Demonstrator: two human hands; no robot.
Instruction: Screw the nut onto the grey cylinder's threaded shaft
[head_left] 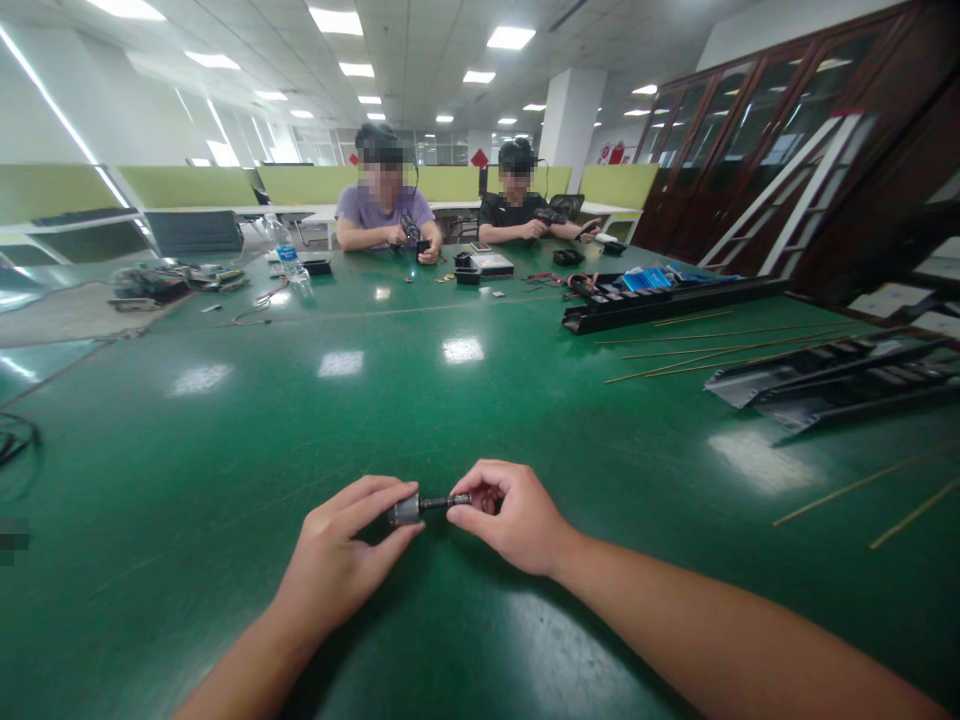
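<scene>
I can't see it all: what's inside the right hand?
A dark shaft runs into the grip of the right hand; its end is covered there, so it cannot be seen.

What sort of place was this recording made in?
Probably an electronics workshop or lab in an open-plan office: a long green workbench, a heap of wires and electronic parts lying on it, and two co-workers handling small devices across it.

Small cylinder [406, 510] dull grey metal; shaft [444, 502] black, smooth, faint sheen; bench [225, 450] glossy green; bottle [283, 248] clear plastic; rails [829, 385] matt black.
</scene>
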